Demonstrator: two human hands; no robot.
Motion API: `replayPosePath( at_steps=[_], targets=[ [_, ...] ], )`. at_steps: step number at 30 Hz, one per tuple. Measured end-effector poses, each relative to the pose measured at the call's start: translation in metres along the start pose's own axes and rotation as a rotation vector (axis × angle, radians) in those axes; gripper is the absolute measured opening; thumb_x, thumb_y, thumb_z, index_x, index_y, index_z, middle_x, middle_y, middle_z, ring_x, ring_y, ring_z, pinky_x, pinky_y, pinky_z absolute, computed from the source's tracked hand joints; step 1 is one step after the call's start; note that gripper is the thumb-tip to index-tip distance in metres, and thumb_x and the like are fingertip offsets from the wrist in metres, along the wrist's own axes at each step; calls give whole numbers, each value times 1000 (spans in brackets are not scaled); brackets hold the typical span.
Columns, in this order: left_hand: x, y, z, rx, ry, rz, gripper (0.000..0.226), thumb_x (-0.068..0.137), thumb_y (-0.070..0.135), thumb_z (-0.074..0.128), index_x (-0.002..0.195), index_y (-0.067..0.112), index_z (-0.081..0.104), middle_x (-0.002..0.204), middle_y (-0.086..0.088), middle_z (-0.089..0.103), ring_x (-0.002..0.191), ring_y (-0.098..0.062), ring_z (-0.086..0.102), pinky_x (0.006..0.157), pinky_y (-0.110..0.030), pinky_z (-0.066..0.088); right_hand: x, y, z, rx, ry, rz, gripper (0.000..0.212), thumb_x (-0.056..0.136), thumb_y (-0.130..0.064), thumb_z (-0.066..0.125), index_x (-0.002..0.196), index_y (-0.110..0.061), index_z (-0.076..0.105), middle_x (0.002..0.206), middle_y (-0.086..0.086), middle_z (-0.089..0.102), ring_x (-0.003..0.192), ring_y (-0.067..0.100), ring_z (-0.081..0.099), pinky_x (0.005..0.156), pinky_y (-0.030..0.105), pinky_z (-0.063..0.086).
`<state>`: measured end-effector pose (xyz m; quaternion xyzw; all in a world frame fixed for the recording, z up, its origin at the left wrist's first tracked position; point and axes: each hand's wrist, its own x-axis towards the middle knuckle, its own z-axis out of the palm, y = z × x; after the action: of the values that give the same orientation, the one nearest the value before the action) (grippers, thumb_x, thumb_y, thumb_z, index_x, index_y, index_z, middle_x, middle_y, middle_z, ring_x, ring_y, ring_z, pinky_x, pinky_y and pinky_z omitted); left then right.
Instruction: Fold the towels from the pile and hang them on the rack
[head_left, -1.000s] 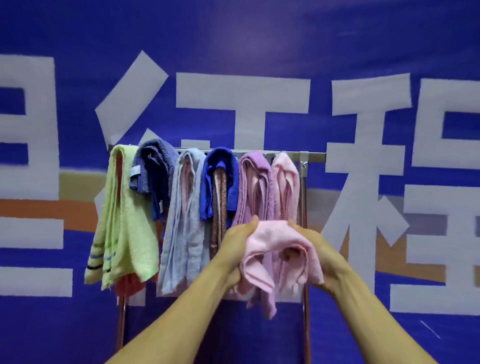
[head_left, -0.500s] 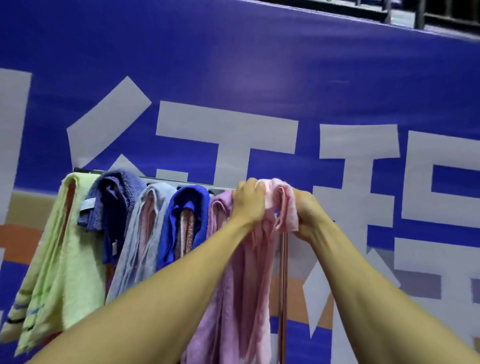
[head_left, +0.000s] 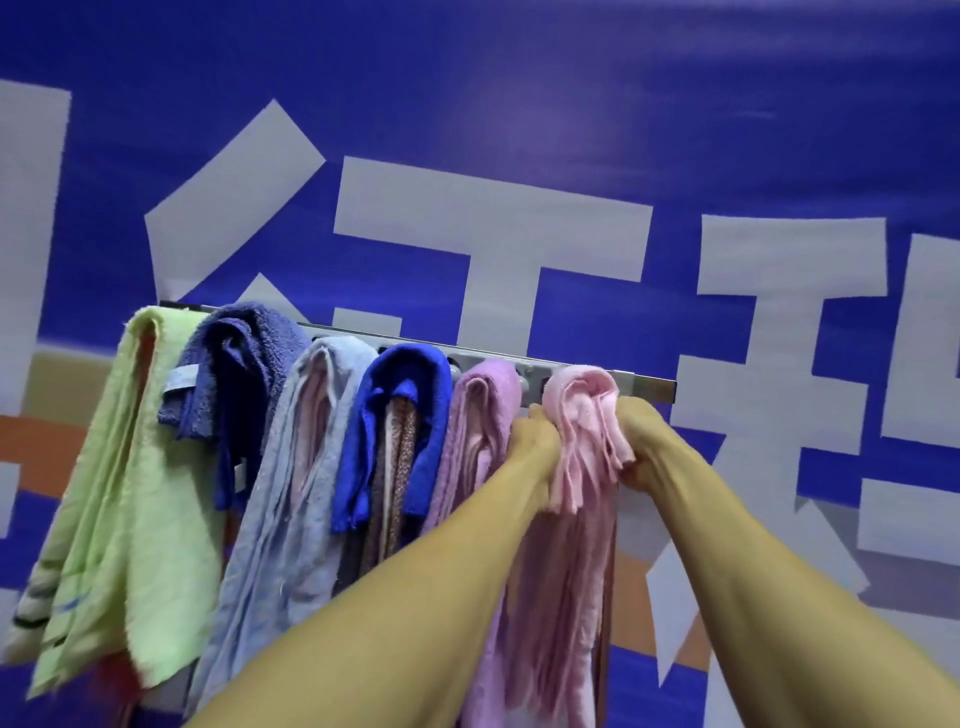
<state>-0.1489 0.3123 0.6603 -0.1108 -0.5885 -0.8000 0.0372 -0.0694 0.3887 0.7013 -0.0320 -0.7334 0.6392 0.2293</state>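
Observation:
A pink towel (head_left: 584, 415) is draped over the right end of the metal rack bar (head_left: 647, 387). My left hand (head_left: 535, 441) grips its left side just below the bar, and my right hand (head_left: 636, 441) grips its right side. Its lower part hangs between my forearms. Left of it on the bar hang a lilac towel (head_left: 483, 415), a bright blue towel (head_left: 400, 415) over a patterned cloth, a grey-blue towel (head_left: 301, 467), a dark blue towel (head_left: 234, 374) and a lime green towel (head_left: 124, 493).
A blue banner (head_left: 519, 104) with large white characters fills the background close behind the rack. The rack's right upright (head_left: 605, 623) runs down behind the pink towel. A red cloth (head_left: 111, 680) shows beneath the green towel.
Both hands lifted the pink towel from chest height up to the bar and laid it over the right end. They now pull down on it at each side.

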Motion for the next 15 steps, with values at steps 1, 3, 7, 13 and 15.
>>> replayPosePath(
  at_steps=[1,3,7,13,15],
  targets=[
    [-13,2,-5,26,7,47,53,99,43,32,127,8,59,127,-14,64,117,-33,61,107,-48,45,-2,5,-1,-23,5,-15,14,90,2,57,77,1,61,76,22,60,65,27,57,57,32,49],
    [-28,6,-10,125,35,150,51,106,39,26,121,5,61,120,-15,65,114,-33,61,107,-46,44,-6,17,-5,-15,27,-37,20,87,7,62,68,1,62,64,17,60,55,23,55,43,25,47],
    [-38,12,-13,169,17,163,54,107,42,25,128,4,57,121,-18,65,115,-34,61,107,-46,45,-17,29,4,26,42,-77,22,89,0,66,67,-1,63,61,13,60,52,19,55,42,20,46],
    [-58,3,-29,449,-76,252,10,96,16,55,87,13,53,98,-12,64,97,-23,61,91,-41,52,-31,48,11,86,108,-29,12,90,-2,62,79,3,65,64,15,57,56,21,51,48,20,40],
    [-64,-9,-41,600,-117,260,16,97,16,51,106,4,56,115,-18,65,107,-30,62,96,-43,50,-42,58,9,89,117,-11,27,93,1,52,68,-8,56,57,6,51,38,10,45,34,13,31]
  ],
)
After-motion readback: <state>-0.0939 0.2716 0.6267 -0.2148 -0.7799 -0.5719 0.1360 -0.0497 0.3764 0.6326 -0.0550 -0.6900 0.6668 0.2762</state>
